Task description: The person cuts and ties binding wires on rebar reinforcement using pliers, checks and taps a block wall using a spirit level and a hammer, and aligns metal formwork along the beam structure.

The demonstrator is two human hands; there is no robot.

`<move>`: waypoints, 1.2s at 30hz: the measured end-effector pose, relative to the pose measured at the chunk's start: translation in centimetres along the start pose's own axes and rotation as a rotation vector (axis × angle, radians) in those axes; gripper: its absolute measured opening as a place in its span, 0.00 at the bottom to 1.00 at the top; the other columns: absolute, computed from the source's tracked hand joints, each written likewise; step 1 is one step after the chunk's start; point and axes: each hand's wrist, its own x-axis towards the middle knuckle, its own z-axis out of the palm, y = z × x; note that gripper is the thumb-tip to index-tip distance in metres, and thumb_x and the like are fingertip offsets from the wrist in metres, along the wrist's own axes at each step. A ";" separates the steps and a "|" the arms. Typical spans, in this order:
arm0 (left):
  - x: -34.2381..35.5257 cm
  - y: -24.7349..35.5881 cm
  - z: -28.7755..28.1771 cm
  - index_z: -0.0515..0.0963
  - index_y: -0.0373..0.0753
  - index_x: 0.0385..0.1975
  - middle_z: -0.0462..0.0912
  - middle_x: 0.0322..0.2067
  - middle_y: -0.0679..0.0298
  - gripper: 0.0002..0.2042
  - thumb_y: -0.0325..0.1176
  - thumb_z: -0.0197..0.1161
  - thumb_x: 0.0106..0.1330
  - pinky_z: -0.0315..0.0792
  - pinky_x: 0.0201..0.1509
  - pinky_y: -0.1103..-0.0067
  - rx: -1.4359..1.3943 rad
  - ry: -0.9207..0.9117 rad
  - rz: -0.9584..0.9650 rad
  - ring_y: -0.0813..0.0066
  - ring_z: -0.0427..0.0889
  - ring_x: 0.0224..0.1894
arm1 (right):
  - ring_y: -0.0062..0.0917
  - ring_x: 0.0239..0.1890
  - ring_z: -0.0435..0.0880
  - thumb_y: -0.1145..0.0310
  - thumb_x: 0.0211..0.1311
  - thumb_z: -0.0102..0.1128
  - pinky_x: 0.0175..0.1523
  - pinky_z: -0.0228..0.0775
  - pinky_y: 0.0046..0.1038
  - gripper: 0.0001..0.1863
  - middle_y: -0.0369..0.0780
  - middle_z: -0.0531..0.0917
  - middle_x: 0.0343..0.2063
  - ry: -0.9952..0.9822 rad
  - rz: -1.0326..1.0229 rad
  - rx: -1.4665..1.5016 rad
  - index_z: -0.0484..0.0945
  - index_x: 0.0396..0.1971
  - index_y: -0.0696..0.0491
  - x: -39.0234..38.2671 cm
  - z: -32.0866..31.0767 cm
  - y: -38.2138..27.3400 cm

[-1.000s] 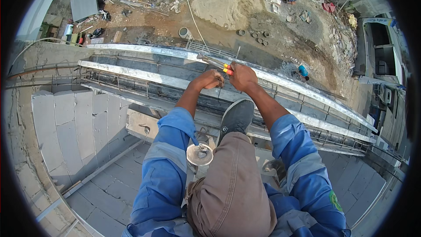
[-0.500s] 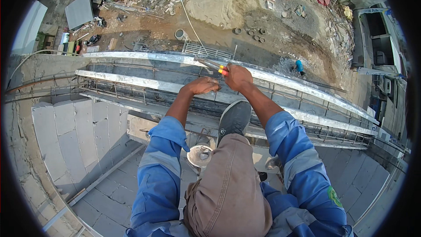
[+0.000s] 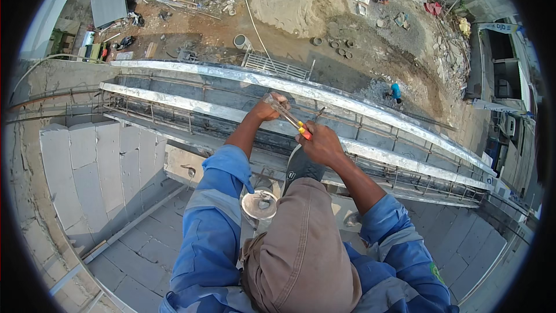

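My right hand (image 3: 322, 145) grips the red and yellow handles of a pair of pliers (image 3: 289, 119), whose metal jaws reach up and left toward my left hand (image 3: 267, 108). My left hand is closed at the tip of the pliers, over the steel reinforcement bars (image 3: 174, 117) inside a long metal formwork channel (image 3: 231, 115); what it pinches is too small to make out. Both arms wear blue sleeves with grey bands. My raised knee in tan trousers (image 3: 301, 255) and a dark shoe (image 3: 301, 167) sit below the hands.
A round metal disc (image 3: 259, 204) lies below my left arm. A wall of pale blocks (image 3: 98, 168) stands to the left. Far below are a sand heap (image 3: 298, 3), a hose, debris and a person in a blue top (image 3: 395, 91).
Both hands have drawn a little nearer to me along the channel. The pliers now point up and left toward my left hand, which has closed at their tip.
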 end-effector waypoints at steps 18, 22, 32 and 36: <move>-3.4 -1.2 10.2 0.75 0.43 0.45 0.80 0.44 0.55 0.16 0.40 0.62 0.58 0.71 0.52 0.63 1.724 0.096 0.011 0.52 0.77 0.47 | 0.45 0.40 0.82 0.69 0.51 0.58 0.45 0.73 0.42 0.16 0.48 0.83 0.34 -0.017 -0.182 -0.418 0.75 0.41 0.54 4.6 -2.2 1.2; -4.6 -1.0 11.4 0.75 0.42 0.49 0.77 0.49 0.52 0.21 0.41 0.65 0.57 0.68 0.58 0.65 1.527 0.139 0.193 0.53 0.74 0.53 | 0.43 0.40 0.83 0.67 0.53 0.59 0.45 0.73 0.42 0.14 0.48 0.83 0.35 -0.014 -0.186 -0.448 0.76 0.40 0.54 6.4 -2.8 1.3; -3.8 0.9 13.7 0.83 0.45 0.41 0.84 0.36 0.53 0.18 0.47 0.67 0.55 0.68 0.55 0.67 1.471 0.274 -0.143 0.56 0.79 0.48 | 0.42 0.43 0.83 0.61 0.57 0.60 0.47 0.74 0.41 0.16 0.46 0.84 0.38 0.005 0.044 -0.390 0.77 0.43 0.53 7.9 -2.2 4.3; -4.2 -0.3 13.0 0.82 0.45 0.40 0.86 0.36 0.59 0.15 0.43 0.68 0.56 0.62 0.61 0.67 1.422 0.379 0.111 0.60 0.80 0.47 | 0.42 0.44 0.83 0.60 0.59 0.58 0.47 0.74 0.41 0.16 0.47 0.84 0.39 0.024 0.141 -0.385 0.77 0.42 0.54 7.9 -1.8 4.8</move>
